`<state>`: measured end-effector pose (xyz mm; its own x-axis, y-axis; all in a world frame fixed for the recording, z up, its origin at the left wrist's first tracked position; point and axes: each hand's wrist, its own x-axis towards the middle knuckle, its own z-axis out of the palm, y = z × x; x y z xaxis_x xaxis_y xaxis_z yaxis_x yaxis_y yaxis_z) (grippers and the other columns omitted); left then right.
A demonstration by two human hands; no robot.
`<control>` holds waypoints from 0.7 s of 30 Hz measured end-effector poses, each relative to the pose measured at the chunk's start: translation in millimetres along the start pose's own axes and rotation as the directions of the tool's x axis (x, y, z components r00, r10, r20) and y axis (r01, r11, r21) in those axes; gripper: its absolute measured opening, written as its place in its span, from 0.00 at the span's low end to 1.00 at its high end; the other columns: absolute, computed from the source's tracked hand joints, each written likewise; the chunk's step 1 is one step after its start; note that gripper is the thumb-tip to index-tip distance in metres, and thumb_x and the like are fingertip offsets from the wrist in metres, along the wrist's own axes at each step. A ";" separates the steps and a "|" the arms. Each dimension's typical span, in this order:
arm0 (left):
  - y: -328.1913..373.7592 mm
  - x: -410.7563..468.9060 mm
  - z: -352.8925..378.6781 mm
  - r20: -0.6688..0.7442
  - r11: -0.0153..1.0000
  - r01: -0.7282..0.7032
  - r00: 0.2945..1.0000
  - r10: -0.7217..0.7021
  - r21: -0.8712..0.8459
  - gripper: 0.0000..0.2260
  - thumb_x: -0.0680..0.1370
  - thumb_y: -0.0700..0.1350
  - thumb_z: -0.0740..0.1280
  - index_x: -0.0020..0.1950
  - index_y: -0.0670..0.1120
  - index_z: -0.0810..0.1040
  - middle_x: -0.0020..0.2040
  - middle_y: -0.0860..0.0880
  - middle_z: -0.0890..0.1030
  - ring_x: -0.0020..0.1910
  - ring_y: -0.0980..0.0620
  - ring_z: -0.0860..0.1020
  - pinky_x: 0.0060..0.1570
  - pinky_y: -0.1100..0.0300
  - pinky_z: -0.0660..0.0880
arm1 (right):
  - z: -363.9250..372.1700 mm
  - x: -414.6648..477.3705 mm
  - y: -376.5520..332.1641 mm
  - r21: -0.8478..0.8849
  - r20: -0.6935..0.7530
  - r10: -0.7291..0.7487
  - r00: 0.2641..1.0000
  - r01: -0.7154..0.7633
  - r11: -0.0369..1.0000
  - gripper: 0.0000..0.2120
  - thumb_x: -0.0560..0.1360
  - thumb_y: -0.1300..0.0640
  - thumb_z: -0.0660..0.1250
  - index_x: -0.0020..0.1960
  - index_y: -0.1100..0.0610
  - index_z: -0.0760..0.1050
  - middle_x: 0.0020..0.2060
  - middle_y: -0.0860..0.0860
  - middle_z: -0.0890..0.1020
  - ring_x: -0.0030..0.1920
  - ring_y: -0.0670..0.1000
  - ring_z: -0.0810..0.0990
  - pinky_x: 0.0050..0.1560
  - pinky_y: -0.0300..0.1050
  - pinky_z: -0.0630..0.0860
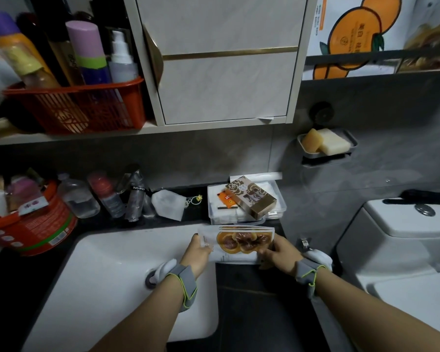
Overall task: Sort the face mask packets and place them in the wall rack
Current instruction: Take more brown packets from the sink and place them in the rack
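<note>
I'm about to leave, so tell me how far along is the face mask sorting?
Looks done: large white packets printed with oranges stand in the dark metal wall rack. In hand: the left hand and right hand hold flat white packets with an orange-brown picture by the white sink. Left: those are not yet racked.

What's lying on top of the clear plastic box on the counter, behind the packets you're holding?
A brown-and-gold patterned carton lies across the clear plastic box, with a small orange packet beside it. White contents show through; what lies beneath the carton is covered.
</note>
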<state>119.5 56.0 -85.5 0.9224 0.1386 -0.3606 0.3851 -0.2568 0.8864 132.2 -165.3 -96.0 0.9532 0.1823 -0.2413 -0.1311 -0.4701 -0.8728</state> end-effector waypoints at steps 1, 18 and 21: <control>0.3 0.8 -0.7 -0.015 1.000 -0.003 1.000 0.004 0.021 0.07 0.80 0.37 0.59 0.57 0.43 0.68 0.55 0.45 0.75 0.53 0.48 0.73 0.53 0.58 0.70 | -0.1 -0.3 -0.2 -0.020 -0.015 -0.014 1.000 0.014 1.000 0.17 0.75 0.67 0.65 0.63 0.57 0.72 0.54 0.58 0.81 0.55 0.59 0.80 0.56 0.57 0.79; 134.3 -23.8 40.7 -0.059 0.897 -0.434 0.897 0.439 0.079 0.16 0.77 0.31 0.60 0.36 0.49 0.65 0.39 0.48 0.71 0.40 0.48 0.82 0.28 0.75 0.70 | -118.7 -27.7 -58.1 0.022 -0.336 -0.153 0.929 0.170 0.985 0.16 0.79 0.57 0.62 0.64 0.54 0.63 0.56 0.56 0.77 0.58 0.59 0.78 0.56 0.64 0.76; 168.6 -30.2 65.5 -0.052 0.853 -0.515 0.853 0.520 0.077 0.16 0.74 0.27 0.59 0.39 0.49 0.72 0.50 0.45 0.75 0.39 0.52 0.80 0.42 0.64 0.78 | -166.3 -32.8 -72.0 0.010 -0.352 -0.188 0.917 0.204 0.979 0.14 0.79 0.56 0.61 0.64 0.57 0.66 0.56 0.57 0.77 0.59 0.61 0.77 0.58 0.65 0.75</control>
<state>158.5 -54.2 55.8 0.9851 0.0343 0.1683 -0.1444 -0.3646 0.9199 155.7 -281.0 45.3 0.9946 -0.0484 0.0917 0.0635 -0.4148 -0.9077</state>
